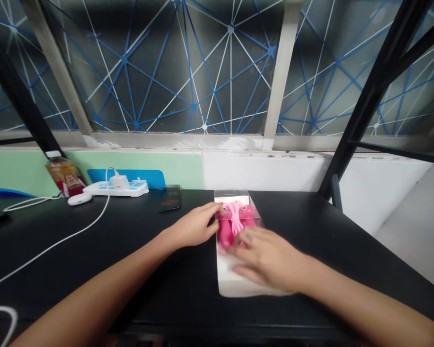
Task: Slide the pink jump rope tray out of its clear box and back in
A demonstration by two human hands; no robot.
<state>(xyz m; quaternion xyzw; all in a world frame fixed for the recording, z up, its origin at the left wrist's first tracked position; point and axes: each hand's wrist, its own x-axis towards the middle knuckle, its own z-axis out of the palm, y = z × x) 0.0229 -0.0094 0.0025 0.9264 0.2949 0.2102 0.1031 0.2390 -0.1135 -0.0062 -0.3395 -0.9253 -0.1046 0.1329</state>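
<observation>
A bundle of pink handles with a pale pink cord (225,233) lies on a white sheet or card (231,282) on the black table. Clear plastic packaging (251,200) covers the far part of the bundle. At its left edge, my left hand (197,224) touches the packaging with fingertips, its fingers apart. My right hand (267,255) is over the near right part of the bundle and the white sheet, slightly blurred. Its fingers are bent and spread, and some of the pink handles are hidden under it.
A dark phone (171,198) lies beyond my left forearm. At the back left are a white power strip (135,189) with a charger (119,181), a bottle (65,174) and a round white object (80,198). A white cable (75,233) crosses the left side. Black posts (365,96) flank the table.
</observation>
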